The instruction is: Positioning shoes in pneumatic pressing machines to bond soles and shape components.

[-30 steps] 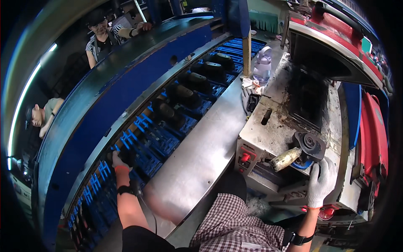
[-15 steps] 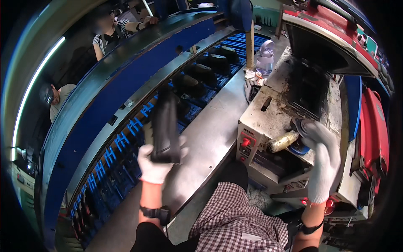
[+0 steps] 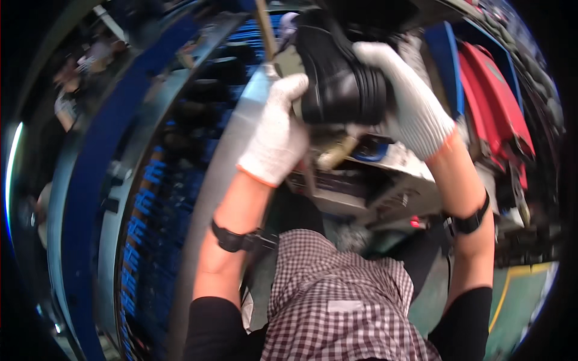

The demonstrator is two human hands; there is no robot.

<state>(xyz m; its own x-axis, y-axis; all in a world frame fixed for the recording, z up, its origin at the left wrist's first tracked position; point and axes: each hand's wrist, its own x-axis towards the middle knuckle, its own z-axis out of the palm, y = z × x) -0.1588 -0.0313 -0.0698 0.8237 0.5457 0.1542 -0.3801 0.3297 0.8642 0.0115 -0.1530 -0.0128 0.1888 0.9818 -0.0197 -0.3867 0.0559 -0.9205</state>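
A black leather boot (image 3: 337, 84) is up in front of me, over the machine, held between both hands. A pale cream part shows along its left side. My left hand (image 3: 278, 129), in a white knit glove with an orange cuff edge, grips the boot's left side with the thumb on top. My right hand (image 3: 415, 99), gloved the same way, is closed around its right side; some of its fingers are hidden behind the boot. Below the boot a yellowish cylinder (image 3: 337, 151) sits by the machine, slightly blurred.
On my left runs a conveyor with blue slats (image 3: 141, 234) carrying dark shoe shapes, beside a metal ledge (image 3: 208, 174) and a long blue beam (image 3: 99, 180). The pale machine (image 3: 343, 198) stands ahead, a red cover (image 3: 497, 102) to its right. Blurred people are beyond the beam.
My left hand has carried the boot from over the ledge rightward and up to the machine. My right hand has left the machine top and taken hold of the boot. The view has turned right.
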